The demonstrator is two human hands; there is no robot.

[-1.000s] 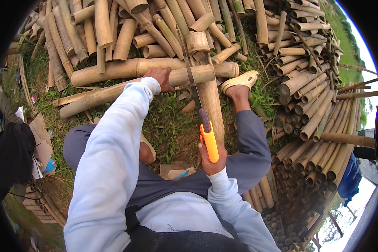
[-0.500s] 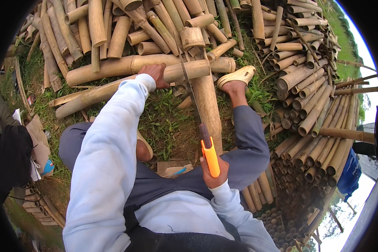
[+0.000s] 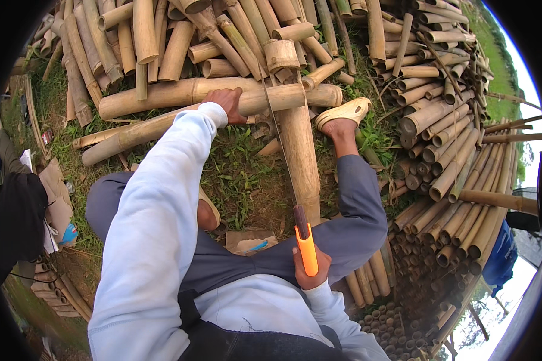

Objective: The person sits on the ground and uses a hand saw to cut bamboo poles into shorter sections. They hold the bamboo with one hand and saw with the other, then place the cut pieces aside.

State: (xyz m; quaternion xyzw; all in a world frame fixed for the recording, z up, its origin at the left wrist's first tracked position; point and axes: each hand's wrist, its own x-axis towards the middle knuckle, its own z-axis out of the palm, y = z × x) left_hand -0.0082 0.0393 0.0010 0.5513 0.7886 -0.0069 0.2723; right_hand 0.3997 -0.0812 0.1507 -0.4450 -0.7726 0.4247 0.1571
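My left hand [image 3: 227,103] presses down on a thick bamboo pole [image 3: 162,95] that lies crosswise on the grass. My right hand [image 3: 310,272] grips the orange handle of a hand saw [image 3: 306,245]. Its thin blade [image 3: 278,141] runs forward and meets the crosswise pole just right of my left hand. A second thick bamboo pole [image 3: 300,157] lies lengthwise under the blade, pointing toward me. My right foot in a pale sandal [image 3: 343,112] rests beside that pole.
Heaps of cut bamboo [image 3: 223,30] fill the far side, and stacked bamboo tubes [image 3: 451,174] line the right. Cardboard scraps [image 3: 247,240] lie on the ground between my legs. A dark bag and papers [image 3: 18,216] sit at left.
My right hand has drawn the saw back toward me, so the orange handle sits lower and nearer my body. My left hand stays on the crosswise pole.
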